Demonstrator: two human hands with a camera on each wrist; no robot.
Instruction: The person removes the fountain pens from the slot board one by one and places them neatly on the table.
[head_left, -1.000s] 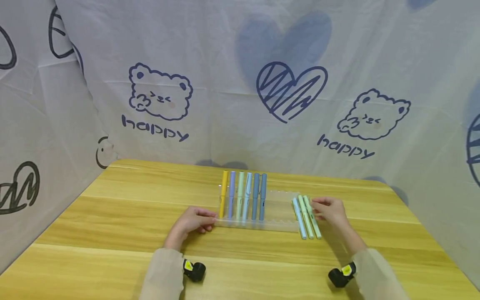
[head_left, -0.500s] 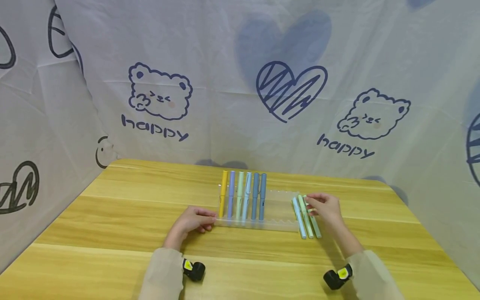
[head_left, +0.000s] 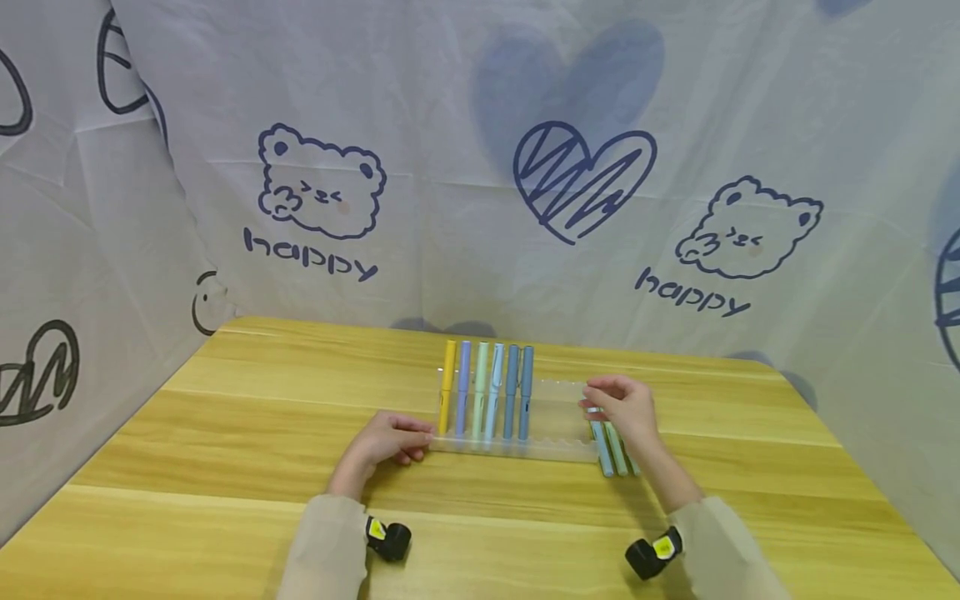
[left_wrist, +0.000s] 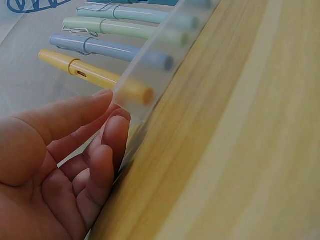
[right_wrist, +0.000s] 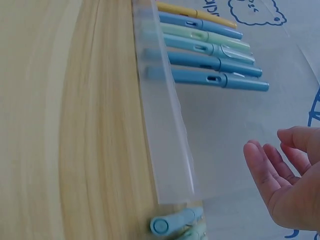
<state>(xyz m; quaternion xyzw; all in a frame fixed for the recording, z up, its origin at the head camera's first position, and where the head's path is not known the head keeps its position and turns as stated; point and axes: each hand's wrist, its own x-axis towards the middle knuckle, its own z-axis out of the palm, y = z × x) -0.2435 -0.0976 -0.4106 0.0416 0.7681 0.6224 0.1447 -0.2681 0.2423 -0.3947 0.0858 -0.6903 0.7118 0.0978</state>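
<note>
A clear plastic pen rack (head_left: 557, 408) holds several capped pens in its left part: a yellow pen (head_left: 447, 387), a purple pen (head_left: 462, 387), a pale green pen (head_left: 481, 379), a light blue pen (head_left: 494, 387) and darker blue ones. My left hand (head_left: 386, 437) pinches the rack's front left corner, thumb on top, as the left wrist view shows. Over the rack's right end is my right hand (head_left: 628, 412), its thumb and fingers apart with nothing between them. Beneath it lie a loose light blue pen (head_left: 603, 454) and green pens (head_left: 618, 454), partly hidden by the hand.
The rack stands on a wooden table (head_left: 480, 525), near its back edge. A white cloth (head_left: 450, 167) printed with bears and hearts hangs behind. Each sleeve carries a small black wrist camera (head_left: 390, 542).
My right hand has moved left from beside the loose pens, across them, to the rack's right end. The loose pens have stayed about where they lay. The left hand has kept its place.
</note>
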